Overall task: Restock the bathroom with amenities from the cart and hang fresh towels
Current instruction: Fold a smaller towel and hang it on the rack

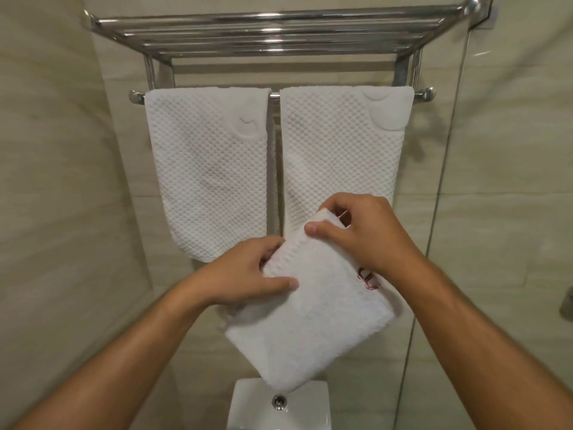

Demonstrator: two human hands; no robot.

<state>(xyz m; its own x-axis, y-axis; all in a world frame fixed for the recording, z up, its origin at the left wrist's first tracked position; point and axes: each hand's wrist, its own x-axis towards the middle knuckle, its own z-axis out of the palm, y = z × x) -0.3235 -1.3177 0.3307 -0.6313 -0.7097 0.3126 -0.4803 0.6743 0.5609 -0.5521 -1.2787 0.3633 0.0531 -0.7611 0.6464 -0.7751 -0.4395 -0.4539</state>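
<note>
A folded white towel (310, 324) with red stitching near one edge is held in front of me, below the rack. My left hand (248, 271) grips its upper left edge, thumb on top. My right hand (362, 234) pinches its top corner between thumb and fingers. Two white textured towels hang side by side over the lower bar of a chrome towel rack (273, 29): the left hanging towel (210, 169) and the right hanging towel (341, 150). The bottom of the right one is hidden behind my hands.
A white toilet cistern (297, 405) with a chrome flush button stands directly below the held towel. A glass shower panel (446, 181) runs down the right side. Beige tiled walls close in on the left and back.
</note>
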